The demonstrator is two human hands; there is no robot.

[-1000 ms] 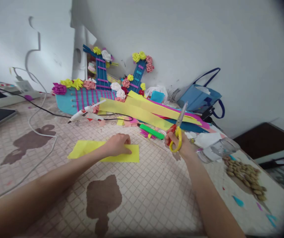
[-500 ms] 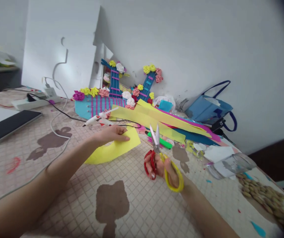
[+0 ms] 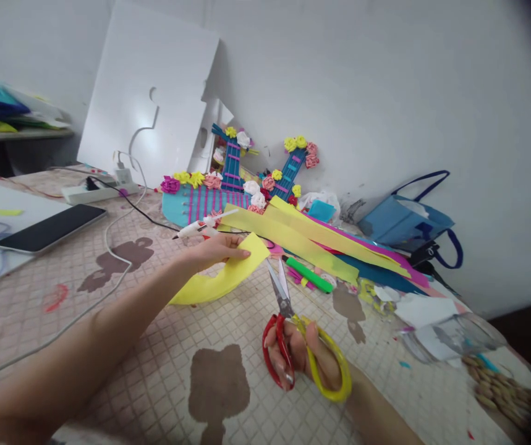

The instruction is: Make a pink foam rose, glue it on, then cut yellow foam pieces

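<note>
A curved strip of yellow paper (image 3: 219,283) is pinched between the thumb and fingers of my left hand (image 3: 221,249). Its squared end points up and right, while the other end droops toward the table. My right hand (image 3: 305,352) grips scissors (image 3: 284,304) with one red and one yellow handle. Their blades are parted and aim up and left, just right of the paper and apart from it. Behind my left hand lies a white glue gun (image 3: 195,227). A green marker (image 3: 309,274) rests beyond the scissor tips.
Long yellow strips (image 3: 293,241) lie over magenta and blue sheets. Decorated blue pieces with paper flowers (image 3: 207,204) stand at the back. A phone (image 3: 54,227) and power strip (image 3: 101,191) sit left, with cables crossing the table. A blue bag (image 3: 404,219) and clear container (image 3: 460,337) are right.
The scissors have come lower and closer to me, their blades now tilted further left. My left hand still holds the yellow paper. The whole view has shifted, with objects appearing further right.
</note>
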